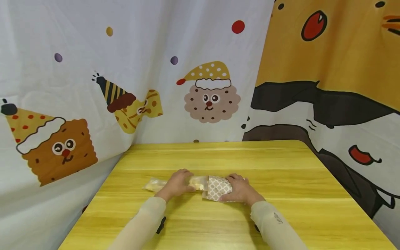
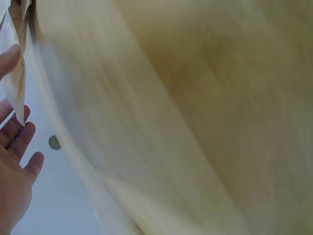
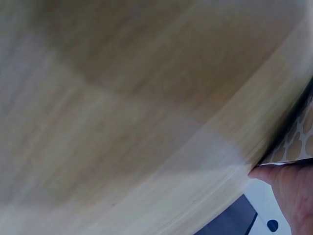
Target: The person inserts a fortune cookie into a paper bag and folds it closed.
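Fabric backdrop (image 1: 150, 41): white and orange cloth, softly folded, printed with cartoon biscuits and sweets; rises behind the patterned bag (image 1: 218, 187); cut off at the top and sides.
Tabletop (image 1: 218, 158): yellow wood-grain surface with rounded far corners; extends beneath and around the patterned bag; grain blurred in both wrist views.
Sleeves: pale, close-fitting material; left sleeve (image 1: 140, 220) to the near left of the patterned bag, right sleeve (image 1: 273, 222) to its near right; small lettering on the latter is hard to read.
Patterned bag: flat, paper-like, tan with a white lattice; lies on the tabletop, right portion hidden under the right hand (image 1: 239, 190).
Clear packet (image 1: 197, 183): long, crinkled, glossy film with yellowish contents, not identifiable; lies left of the patterned bag and meets its left end; whether it enters cannot be told.
Right hand: on the patterned bag, thumb on the near side, fingers curved over the far side, gripping it.
Left hand (image 1: 177, 184): left of the patterned bag; fingers partly bent across the clear packet, thumb opposed, holding it; covers its middle.
Black piece (image 1: 160, 225): small, beside the left sleeve, nearer than the patterned bag; partly hidden, function unclear.
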### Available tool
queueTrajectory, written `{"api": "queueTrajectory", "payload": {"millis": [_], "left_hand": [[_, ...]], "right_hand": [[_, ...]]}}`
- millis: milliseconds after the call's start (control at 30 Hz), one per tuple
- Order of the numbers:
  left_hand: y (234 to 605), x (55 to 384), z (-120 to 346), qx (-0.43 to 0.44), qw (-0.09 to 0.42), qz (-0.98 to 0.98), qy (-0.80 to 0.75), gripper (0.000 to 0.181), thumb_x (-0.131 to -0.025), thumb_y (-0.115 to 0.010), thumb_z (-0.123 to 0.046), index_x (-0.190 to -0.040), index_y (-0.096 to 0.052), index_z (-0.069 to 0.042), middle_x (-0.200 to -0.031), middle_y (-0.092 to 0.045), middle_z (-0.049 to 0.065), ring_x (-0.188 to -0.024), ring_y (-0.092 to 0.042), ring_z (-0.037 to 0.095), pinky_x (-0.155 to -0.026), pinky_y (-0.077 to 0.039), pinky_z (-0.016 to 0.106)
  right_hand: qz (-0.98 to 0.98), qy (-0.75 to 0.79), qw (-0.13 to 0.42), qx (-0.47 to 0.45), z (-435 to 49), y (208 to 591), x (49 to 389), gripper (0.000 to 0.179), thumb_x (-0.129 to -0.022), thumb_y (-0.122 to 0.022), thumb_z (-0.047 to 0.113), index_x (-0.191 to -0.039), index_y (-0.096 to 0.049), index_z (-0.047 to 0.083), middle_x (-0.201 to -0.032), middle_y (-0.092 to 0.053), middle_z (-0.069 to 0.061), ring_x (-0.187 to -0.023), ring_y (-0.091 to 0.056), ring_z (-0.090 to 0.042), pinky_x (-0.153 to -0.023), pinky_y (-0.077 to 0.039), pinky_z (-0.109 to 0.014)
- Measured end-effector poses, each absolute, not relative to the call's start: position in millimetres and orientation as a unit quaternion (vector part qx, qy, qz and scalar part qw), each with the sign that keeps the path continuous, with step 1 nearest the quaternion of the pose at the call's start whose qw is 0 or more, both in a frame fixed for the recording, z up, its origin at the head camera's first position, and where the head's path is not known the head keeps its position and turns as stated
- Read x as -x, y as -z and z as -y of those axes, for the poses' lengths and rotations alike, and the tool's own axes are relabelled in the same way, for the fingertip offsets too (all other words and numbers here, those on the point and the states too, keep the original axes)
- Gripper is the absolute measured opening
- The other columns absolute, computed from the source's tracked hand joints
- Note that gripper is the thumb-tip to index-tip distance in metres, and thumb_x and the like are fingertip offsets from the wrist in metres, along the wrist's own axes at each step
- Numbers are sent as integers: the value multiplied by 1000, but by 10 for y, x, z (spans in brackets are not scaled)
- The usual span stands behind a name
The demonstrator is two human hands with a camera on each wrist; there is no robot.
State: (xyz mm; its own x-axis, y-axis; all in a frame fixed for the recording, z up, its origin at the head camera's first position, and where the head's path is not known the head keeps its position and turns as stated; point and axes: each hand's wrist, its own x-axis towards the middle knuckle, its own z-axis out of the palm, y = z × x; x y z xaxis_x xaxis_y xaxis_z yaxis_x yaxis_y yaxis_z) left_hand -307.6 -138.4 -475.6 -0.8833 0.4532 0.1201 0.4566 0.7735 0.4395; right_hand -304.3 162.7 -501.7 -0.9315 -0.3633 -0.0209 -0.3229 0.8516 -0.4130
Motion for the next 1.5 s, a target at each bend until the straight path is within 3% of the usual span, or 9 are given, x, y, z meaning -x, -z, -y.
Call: {"api": "queueTrajectory", "payload": {"millis": [667, 833, 1000, 1133, 1233, 1367, 1500], "left_hand": [[4785, 3122, 1174, 272, -11, 946, 176, 61, -87, -77, -34, -136, -58, -3, -137, -54, 15, -128, -48, 34, -108, -36, 51], [4838, 3083, 1145, 256, -24, 942, 215, 68, -87, -77, -36, -142, -52, -4, -142, -51, 14, -129, -48, 33, -108, -37, 50], [4865, 3028, 1270, 215, -37, 921, 321, 71, -90, -76, -31, -146, -45, 0, -147, -43, 21, -131, -45, 39, -105, -40, 54], [4868, 2986, 1362, 179, -43, 907, 378, 69, -93, -73, -28, -146, -43, 4, -137, -51, 23, -122, -53, 38, -98, -46, 52], [4869, 2968, 1382, 158, -51, 899, 405, 63, -95, -70, -25, -144, -45, 5, -119, -61, 16, -105, -59, 30, -86, -51, 45], [4888, 2935, 1345, 146, -67, 883, 441, 56, -96, -68, -17, -142, -48, 7, -103, -63, 6, -91, -59, 20, -72, -50, 36], [4923, 2912, 1251, 148, -64, 866, 474, 49, -94, -68, -7, -137, -51, 9, -98, -64, 6, -89, -60, 19, -71, -51, 35]], "right_hand": [[-962, 207, 40, 173, -1633, 4990, 3021, 106, -68, -77, 70, -146, -47, 5, -149, -41, -17, -136, -36, -44, -109, -16, -70], [-962, 201, 45, 178, -1632, 4967, 3029, 106, -69, -76, 71, -146, -47, 4, -148, -41, -18, -136, -36, -45, -108, -17, -71], [-961, 204, 47, 182, -1643, 4945, 3037, 107, -69, -76, 70, -146, -47, 3, -149, -40, -19, -136, -35, -46, -108, -16, -72], [-962, 198, 48, 183, -1654, 4943, 3045, 106, -69, -76, 71, -146, -47, 3, -149, -40, -19, -136, -35, -46, -108, -16, -72], [-963, 194, 51, 179, -1651, 4948, 3049, 106, -70, -75, 71, -147, -46, 4, -149, -40, -19, -136, -35, -46, -109, -15, -71], [-962, 197, 51, 180, -1637, 4971, 3037, 105, -70, -76, 70, -146, -47, 4, -149, -40, -19, -137, -35, -45, -108, -15, -72], [-961, 201, 52, 182, -1607, 4982, 3016, 104, -70, -76, 70, -146, -47, 4, -149, -40, -19, -137, -35, -44, -107, -16, -72]]}}
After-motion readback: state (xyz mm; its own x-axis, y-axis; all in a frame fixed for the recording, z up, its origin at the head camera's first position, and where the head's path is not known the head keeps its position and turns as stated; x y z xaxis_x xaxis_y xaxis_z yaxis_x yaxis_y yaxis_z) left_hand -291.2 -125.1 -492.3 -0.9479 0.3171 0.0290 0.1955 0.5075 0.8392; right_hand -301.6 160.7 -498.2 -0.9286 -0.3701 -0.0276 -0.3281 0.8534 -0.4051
